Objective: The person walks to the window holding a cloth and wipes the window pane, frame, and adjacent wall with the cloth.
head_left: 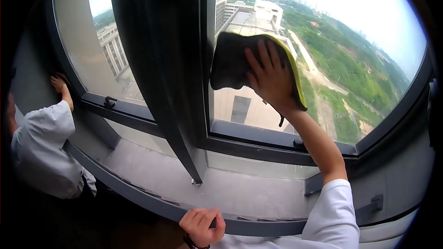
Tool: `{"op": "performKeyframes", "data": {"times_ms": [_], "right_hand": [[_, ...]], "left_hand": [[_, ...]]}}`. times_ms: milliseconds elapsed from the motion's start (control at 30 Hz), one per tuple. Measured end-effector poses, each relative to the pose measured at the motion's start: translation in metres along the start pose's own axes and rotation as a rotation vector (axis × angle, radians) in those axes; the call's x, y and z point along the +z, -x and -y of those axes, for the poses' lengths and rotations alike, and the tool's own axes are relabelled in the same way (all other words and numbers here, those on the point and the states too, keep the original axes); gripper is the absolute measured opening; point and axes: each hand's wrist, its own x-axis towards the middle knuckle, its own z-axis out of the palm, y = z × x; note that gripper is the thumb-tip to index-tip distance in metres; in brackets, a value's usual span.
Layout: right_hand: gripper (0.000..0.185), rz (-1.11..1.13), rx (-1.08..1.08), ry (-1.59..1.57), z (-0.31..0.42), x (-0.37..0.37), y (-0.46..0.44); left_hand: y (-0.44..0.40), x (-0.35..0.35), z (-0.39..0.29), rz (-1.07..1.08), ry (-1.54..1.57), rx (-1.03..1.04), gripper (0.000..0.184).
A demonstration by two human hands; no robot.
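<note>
My right hand (273,80) presses a dark grey cleaning cloth (228,60) with a yellow-green edge against the large window pane (369,64). Its fingers lie spread over the cloth, and the arm reaches up from the lower right. A dark loop or cord hangs from the cloth's lower edge. Low in the view, my left hand (202,226) is curled into a loose fist at the dark rail (263,227). A dark band circles that wrist. Whether the fist touches the rail I cannot tell.
At the left, another person in a light shirt (46,147) reaches toward the neighbouring window frame. A thick dark mullion (157,64) separates the panes. Window handles (110,103) sit on the lower frames. Behind the rail runs a recessed ledge (254,191).
</note>
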Motion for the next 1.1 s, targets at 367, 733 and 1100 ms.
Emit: {"op": "performKeyframes", "data": {"times_ms": [367, 733, 1100], "right_hand": [[0.050, -0.376, 0.013, 0.115, -0.053, -0.030, -0.156], [0.045, 0.142, -0.176, -0.360, 0.018, 0.015, 0.015], [0.059, -0.411, 0.090, 0.205, -0.125, -0.102, -0.160]], "left_hand": [[-0.001, -0.006, 0.001, 0.047, -0.056, 0.004, 0.014], [0.006, 0.003, 0.004, -0.070, -0.001, -0.037, 0.012], [0.004, 0.000, -0.004, 0.009, -0.102, -0.040, 0.018]]}}
